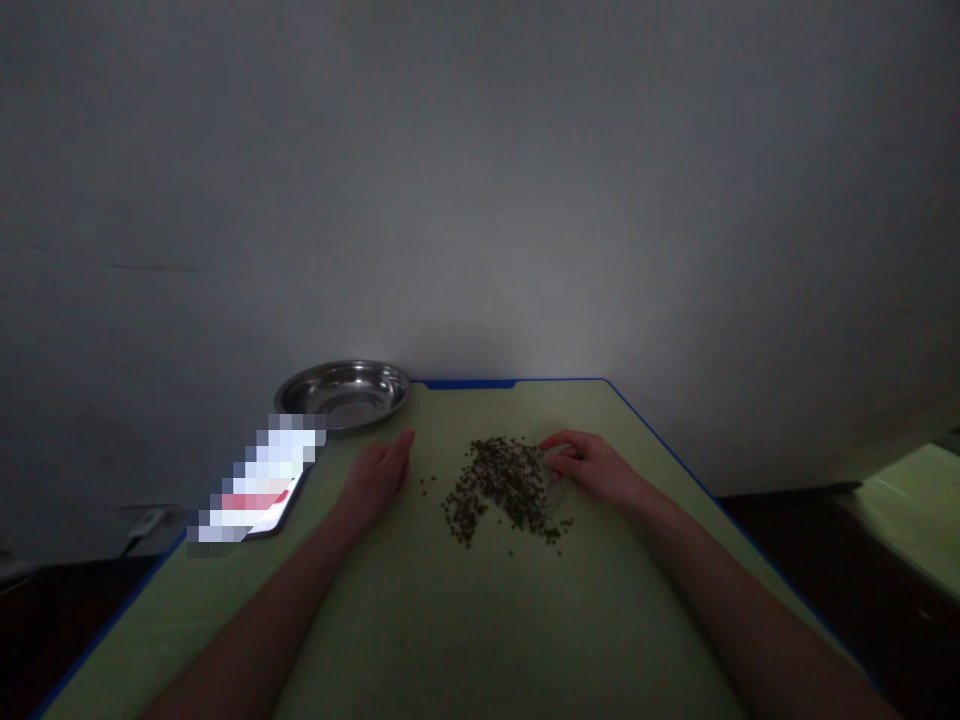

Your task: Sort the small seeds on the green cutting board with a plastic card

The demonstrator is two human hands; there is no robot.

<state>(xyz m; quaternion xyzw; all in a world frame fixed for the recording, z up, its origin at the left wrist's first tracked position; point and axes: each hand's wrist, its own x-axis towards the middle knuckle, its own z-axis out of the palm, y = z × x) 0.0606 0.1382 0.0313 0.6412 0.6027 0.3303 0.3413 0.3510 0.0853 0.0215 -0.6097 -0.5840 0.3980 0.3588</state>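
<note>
A loose spread of small dark grains or beans [506,485] lies on the pale green tabletop [465,630]. At its right edge is my right hand [589,467], its fingers curled around the rim of a clear, round, see-through piece [555,492]. Whether that piece is a lid, a dish or a cup cannot be made out in the dim light. To the left of the grains my left hand [379,477] rests on its side on the table, thumb up, fingers stretched forward and holding nothing. A few stray grains lie between it and the spread.
A shiny metal basin [343,395] stands at the back left corner. In front of it, a device with a bright, blurred screen [262,480] lies near the left edge. A grey wall [480,200] rises behind the table. Another pale green surface [919,500] is at far right.
</note>
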